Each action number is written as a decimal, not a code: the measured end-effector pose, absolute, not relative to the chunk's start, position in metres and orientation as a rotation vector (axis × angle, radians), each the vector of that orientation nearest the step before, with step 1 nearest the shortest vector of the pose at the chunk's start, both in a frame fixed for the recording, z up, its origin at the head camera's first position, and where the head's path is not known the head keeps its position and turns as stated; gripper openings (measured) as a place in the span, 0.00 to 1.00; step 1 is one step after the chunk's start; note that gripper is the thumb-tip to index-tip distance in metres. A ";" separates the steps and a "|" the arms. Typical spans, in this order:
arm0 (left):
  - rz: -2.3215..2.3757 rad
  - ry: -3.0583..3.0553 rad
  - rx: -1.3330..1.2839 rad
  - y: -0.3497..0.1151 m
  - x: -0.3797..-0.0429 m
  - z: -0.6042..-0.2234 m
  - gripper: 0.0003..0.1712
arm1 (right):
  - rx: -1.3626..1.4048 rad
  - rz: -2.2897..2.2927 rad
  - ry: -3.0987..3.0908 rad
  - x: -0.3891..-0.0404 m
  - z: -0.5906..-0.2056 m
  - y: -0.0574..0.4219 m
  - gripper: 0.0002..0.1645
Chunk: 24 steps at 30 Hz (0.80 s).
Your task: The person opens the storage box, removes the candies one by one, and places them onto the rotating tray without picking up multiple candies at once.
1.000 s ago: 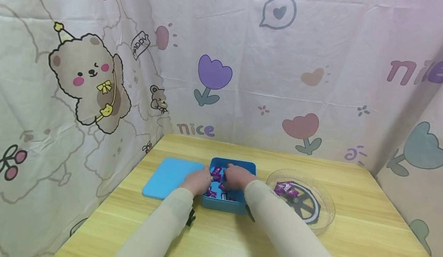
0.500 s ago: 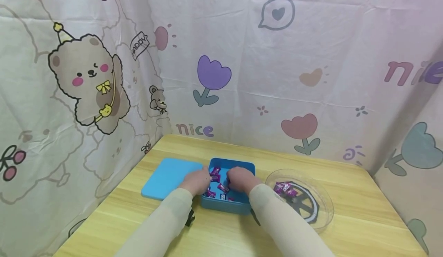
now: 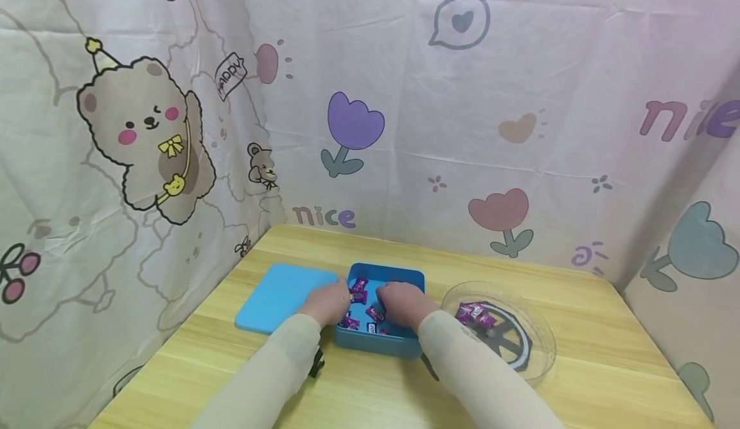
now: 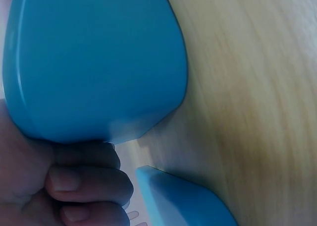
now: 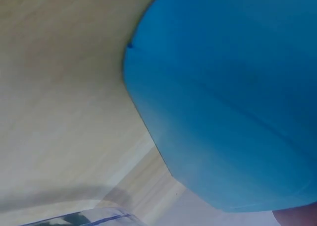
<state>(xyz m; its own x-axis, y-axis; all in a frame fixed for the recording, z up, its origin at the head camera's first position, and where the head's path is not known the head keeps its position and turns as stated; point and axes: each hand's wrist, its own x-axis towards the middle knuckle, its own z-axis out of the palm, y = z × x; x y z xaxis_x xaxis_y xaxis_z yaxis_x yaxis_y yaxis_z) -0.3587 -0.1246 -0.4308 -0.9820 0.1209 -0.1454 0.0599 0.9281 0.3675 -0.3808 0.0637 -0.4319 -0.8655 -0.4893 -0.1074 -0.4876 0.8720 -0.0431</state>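
Note:
A blue rectangular box (image 3: pixel 378 343) stands on the table with several purple-wrapped candies (image 3: pixel 374 314) inside. My left hand (image 3: pixel 328 300) grips the box's left wall near the rim; in the left wrist view its fingers (image 4: pixel 91 179) are curled against the outside of the box. My right hand (image 3: pixel 405 304) reaches over the right side into the box, fingers bent down among the candies. Its fingertips are hidden, so I cannot tell whether they pinch a candy. The right wrist view mostly shows the box's blue outer wall (image 5: pixel 213 117).
A flat blue lid (image 3: pixel 283 295) lies left of the box. To the right, a clear round dish (image 3: pixel 546 361) with a dark spoked pattern holds several purple candies (image 3: pixel 476 314). Printed cloth (image 3: pixel 405 178) hangs behind the wooden table (image 3: pixel 607 352).
My right hand has shifted slightly right within the box, and a candy below it shows more fully. The left hand keeps its hold on the box wall.

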 end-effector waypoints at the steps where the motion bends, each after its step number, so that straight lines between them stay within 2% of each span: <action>1: 0.550 2.921 0.137 -0.125 -0.359 -0.431 0.32 | -0.769 -0.029 2.927 -0.380 -0.432 0.064 0.11; 14: 0.518 2.932 0.168 -0.127 -0.359 -0.433 0.32 | -0.856 -0.114 2.963 -0.375 -0.412 0.079 0.15; 24: 0.547 2.925 0.154 -0.125 -0.361 -0.432 0.32 | -0.803 -0.107 3.087 -0.379 -0.383 0.131 0.13</action>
